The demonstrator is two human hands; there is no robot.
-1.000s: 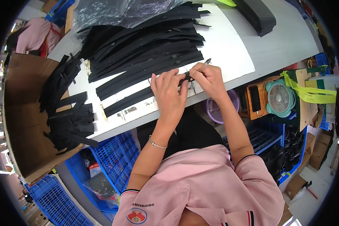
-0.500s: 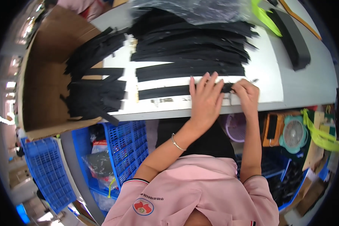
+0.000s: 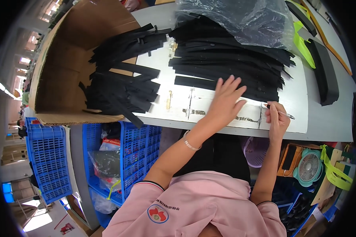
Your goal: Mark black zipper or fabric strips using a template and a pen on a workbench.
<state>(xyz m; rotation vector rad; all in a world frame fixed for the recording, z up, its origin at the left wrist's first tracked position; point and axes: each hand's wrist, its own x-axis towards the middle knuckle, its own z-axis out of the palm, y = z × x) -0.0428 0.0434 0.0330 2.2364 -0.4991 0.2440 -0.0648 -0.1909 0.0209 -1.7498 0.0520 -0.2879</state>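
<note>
My left hand (image 3: 228, 98) lies with fingers stretched out over the near edge of a wide pile of black fabric strips (image 3: 225, 63), which look like zippers. The strips lie side by side on a white board (image 3: 213, 106) that carries dark marks. In my right hand (image 3: 279, 119) is a slim pen (image 3: 286, 114), gripped between bent fingers near the board's right part. The hand is beside the right ends of the strips, close to a dark line drawn on the board.
At the left a cardboard box (image 3: 63, 67) lies open, with more black strips (image 3: 118, 89) spilling from it. Clear plastic film (image 3: 241, 19) covers the pile's far side. A long black case (image 3: 323, 73) rests at the right. Blue crates (image 3: 136, 158) and a small fan (image 3: 307, 169) are below the table edge.
The single strip near the board's front edge no longer lies there apart; the marks beneath it show. My left hand has opened out flat over the pile. The view has shifted.
</note>
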